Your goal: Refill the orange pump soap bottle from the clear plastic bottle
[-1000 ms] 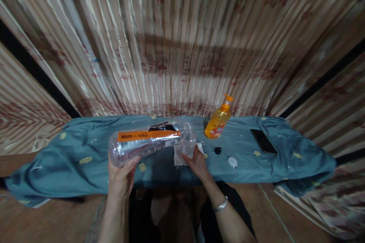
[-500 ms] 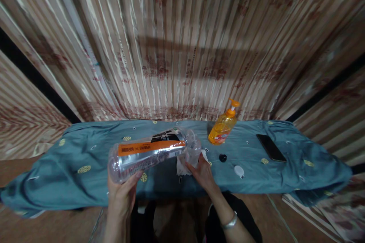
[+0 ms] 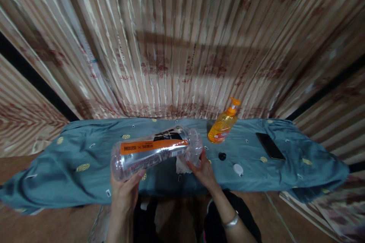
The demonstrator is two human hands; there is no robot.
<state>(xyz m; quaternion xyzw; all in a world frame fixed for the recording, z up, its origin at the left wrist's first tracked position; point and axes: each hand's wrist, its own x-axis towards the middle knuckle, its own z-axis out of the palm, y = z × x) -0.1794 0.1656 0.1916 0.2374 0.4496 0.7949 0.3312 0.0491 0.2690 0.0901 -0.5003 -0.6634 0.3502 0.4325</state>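
Note:
A large clear plastic bottle [image 3: 154, 151] with a silver, orange and black label lies nearly level in the air above the cloth, its right end tipped slightly up. Around its left end my left hand [image 3: 125, 188] is wrapped from below, thumb along the near side. My right hand [image 3: 203, 171] closes on the other, narrower end, thumb in front and fingers partly hidden behind the plastic. Below that end, a crumpled white tissue [image 3: 182, 166] shows on the cloth, partly covered by the bottle. A small black cap [image 3: 222, 156] lies right of my right hand.
A teal patterned cloth [image 3: 94, 178] covers the narrow table. Behind the cap stands an orange pump bottle [image 3: 222, 129] with yellow liquid. A white round lid [image 3: 238, 169] and a dark phone [image 3: 270, 146] lie farther right. A pleated curtain [image 3: 176, 45] hangs along the back.
Both hands and the bottle have shifted slightly to the right in view. The grip looks the same, and the things on the cloth stay where they were.

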